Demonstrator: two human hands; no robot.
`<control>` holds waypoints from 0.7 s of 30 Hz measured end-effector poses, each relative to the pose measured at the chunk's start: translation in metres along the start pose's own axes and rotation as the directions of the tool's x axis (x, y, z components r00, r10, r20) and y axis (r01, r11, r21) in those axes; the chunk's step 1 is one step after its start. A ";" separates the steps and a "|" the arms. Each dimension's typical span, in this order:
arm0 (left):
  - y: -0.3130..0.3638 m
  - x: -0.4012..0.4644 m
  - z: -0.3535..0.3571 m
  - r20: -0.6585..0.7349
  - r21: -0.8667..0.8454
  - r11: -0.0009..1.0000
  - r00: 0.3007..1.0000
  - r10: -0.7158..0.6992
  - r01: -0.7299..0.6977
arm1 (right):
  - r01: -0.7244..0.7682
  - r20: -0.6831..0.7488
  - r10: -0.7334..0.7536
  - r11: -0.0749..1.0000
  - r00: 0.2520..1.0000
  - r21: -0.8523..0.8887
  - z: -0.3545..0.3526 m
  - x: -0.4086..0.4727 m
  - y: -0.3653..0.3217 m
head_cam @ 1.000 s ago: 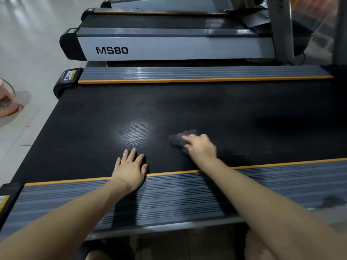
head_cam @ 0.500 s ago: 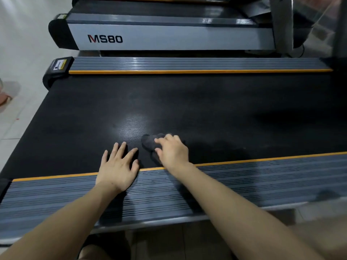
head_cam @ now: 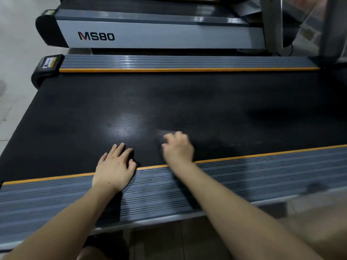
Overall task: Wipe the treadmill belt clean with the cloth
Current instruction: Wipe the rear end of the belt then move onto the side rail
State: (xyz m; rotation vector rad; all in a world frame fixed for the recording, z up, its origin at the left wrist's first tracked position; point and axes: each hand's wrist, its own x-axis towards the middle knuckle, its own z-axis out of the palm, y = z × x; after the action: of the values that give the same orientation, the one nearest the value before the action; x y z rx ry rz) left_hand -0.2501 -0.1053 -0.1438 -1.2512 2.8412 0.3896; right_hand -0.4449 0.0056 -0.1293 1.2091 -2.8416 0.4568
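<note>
While the left hand [head_cam: 114, 168] lies flat with straight fingers across the orange trim strip [head_cam: 244, 157] at the near edge of the treadmill belt [head_cam: 187, 102], we note its fingertips on the black belt and its heel on the grey ribbed side rail [head_cam: 244, 177]. The right hand [head_cam: 177, 148] rests on the belt just inside the same near edge, a little to the right of the left hand; it is blurred. Its fingers appear curled, and a faint grey smear just beyond the knuckles may be the cloth [head_cam: 161, 132], but we cannot tell whether the hand grasps it. A pale sheen marks the belt ahead of the left hand. Beyond the far side rail [head_cam: 187, 61] stands a second treadmill [head_cam: 159, 34] lettered MS80.
</note>
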 end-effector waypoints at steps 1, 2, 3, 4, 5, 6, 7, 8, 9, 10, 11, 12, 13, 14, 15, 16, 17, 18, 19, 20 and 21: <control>0.000 0.000 0.000 -0.002 0.001 1.000 1.000 -0.003 0.003 | 0.108 0.023 -0.109 0.993 0.994 0.043 0.004 -0.010 -0.019; 0.000 -0.001 0.000 -0.005 0.000 1.000 1.000 -0.005 0.005 | 0.190 0.043 -0.195 0.978 0.980 0.087 0.004 -0.016 -0.027; 0.000 -0.001 0.000 -0.006 -0.002 1.000 1.000 -0.004 0.004 | 0.249 0.059 -0.258 0.960 0.964 0.127 0.000 -0.015 -0.024; 0.000 -0.001 0.000 -0.006 -0.004 1.000 1.000 -0.001 0.001 | 0.288 0.068 -0.298 0.949 0.952 0.128 -0.005 -0.011 -0.012; 0.000 -0.001 -0.001 -0.007 -0.009 1.000 1.000 0.001 -0.001 | 0.307 0.073 -0.314 0.947 0.947 0.092 -0.009 -0.005 0.005; -0.001 -0.002 -0.001 -0.010 -0.016 1.000 1.000 0.002 -0.002 | 0.297 0.075 -0.299 0.954 0.951 0.033 -0.013 0.002 0.026; -0.001 -0.002 -0.001 -0.013 -0.022 1.000 1.000 0.003 -0.003 | 0.250 0.059 -0.248 0.968 0.967 -0.020 -0.017 0.010 0.050; 0.000 -0.003 -0.001 -0.018 -0.027 1.000 1.000 0.005 -0.006 | 0.169 0.030 -0.168 0.984 0.985 -0.057 -0.023 0.019 0.076; 0.000 -0.003 -0.002 -0.025 -0.034 0.999 1.000 0.005 -0.006 | 0.076 0.004 -0.076 0.994 0.997 -0.079 -0.028 0.026 0.100; 0.001 -0.003 -0.002 -0.032 -0.041 0.999 0.999 0.004 -0.005 | -0.017 -0.020 0.016 0.996 1.000 -0.088 -0.032 0.032 0.119; 0.001 -0.003 -0.003 -0.037 -0.044 0.999 0.999 0.003 -0.004 | -0.098 -0.036 0.095 0.991 0.995 -0.093 -0.035 0.035 0.133; 0.001 -0.002 -0.003 -0.036 -0.043 0.999 0.999 0.003 -0.004 | -0.159 -0.043 0.156 0.982 0.987 -0.098 -0.035 0.036 0.138; 0.002 -0.002 -0.003 -0.033 -0.042 0.999 0.999 0.000 -0.002 | -0.196 -0.053 0.192 0.976 0.980 -0.099 -0.034 0.036 0.134; 0.001 -0.002 -0.002 -0.031 -0.044 0.999 1.000 -0.007 0.005 | -0.209 -0.061 0.204 0.974 0.977 -0.089 -0.031 0.033 0.123; 0.001 -0.003 -0.002 -0.031 -0.048 0.999 0.999 -0.016 0.014 | -0.200 -0.063 0.196 0.977 0.979 -0.067 -0.026 0.029 0.106; 0.001 -0.003 -0.002 -0.032 -0.050 0.998 0.999 -0.024 0.023 | -0.175 -0.056 0.173 0.984 0.983 -0.039 -0.019 0.024 0.085; 0.001 -0.003 -0.002 -0.034 -0.050 0.998 0.999 -0.029 0.028 | -0.131 -0.043 0.131 0.991 0.990 -0.004 -0.012 0.018 0.060; 0.001 -0.004 -0.003 -0.039 -0.049 0.998 0.999 -0.033 0.031 | -0.063 -0.018 0.064 0.997 0.998 0.036 -0.005 0.011 0.034; 0.002 -0.004 -0.004 -0.047 -0.052 0.998 0.998 -0.041 0.039 | 0.035 0.017 -0.036 0.997 0.999 0.070 0.001 0.004 0.009; 0.003 -0.005 -0.005 -0.055 -0.057 0.997 0.997 -0.055 0.052 | 0.148 0.058 -0.154 0.984 0.986 0.102 0.005 -0.004 -0.010; 0.003 -0.006 -0.005 -0.061 -0.062 0.996 0.996 -0.071 0.067 | 0.244 0.096 -0.258 0.960 0.961 0.136 0.007 -0.009 -0.021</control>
State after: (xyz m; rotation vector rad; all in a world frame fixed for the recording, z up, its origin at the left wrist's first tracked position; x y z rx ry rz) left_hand -0.2482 -0.1001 -0.1371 -1.3922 2.8488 0.4440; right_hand -0.4231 -0.0041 -0.1313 1.6424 -2.7271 0.5757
